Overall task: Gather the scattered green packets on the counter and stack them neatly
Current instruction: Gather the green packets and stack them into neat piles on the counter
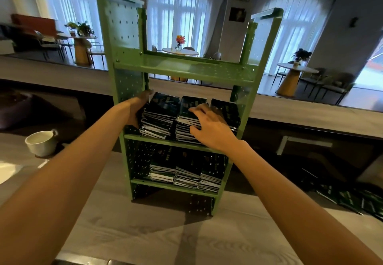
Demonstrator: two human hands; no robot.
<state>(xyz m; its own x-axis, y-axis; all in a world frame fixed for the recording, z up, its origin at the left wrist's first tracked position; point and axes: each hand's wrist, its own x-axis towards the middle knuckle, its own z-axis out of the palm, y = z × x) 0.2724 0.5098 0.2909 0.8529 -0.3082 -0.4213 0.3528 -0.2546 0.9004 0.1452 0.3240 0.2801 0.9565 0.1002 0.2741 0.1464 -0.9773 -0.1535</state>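
A green metal shelf rack [182, 68] stands on the counter. Its middle shelf holds three stacks of dark green packets [160, 117]. My left hand [137, 107] presses flat against the left side of the leftmost stack. My right hand [209, 124] lies on the front of the middle stack with fingers spread, partly covering it. The lower shelf carries three more packet stacks [186, 176]. Several loose green packets [352, 199] lie scattered on the counter at the far right.
A white cup [42, 143] sits on the wood-grain counter [145, 233] to the left of the rack. The rack's upper shelf is bare. Beyond the counter is a room with tables, chairs and plants.
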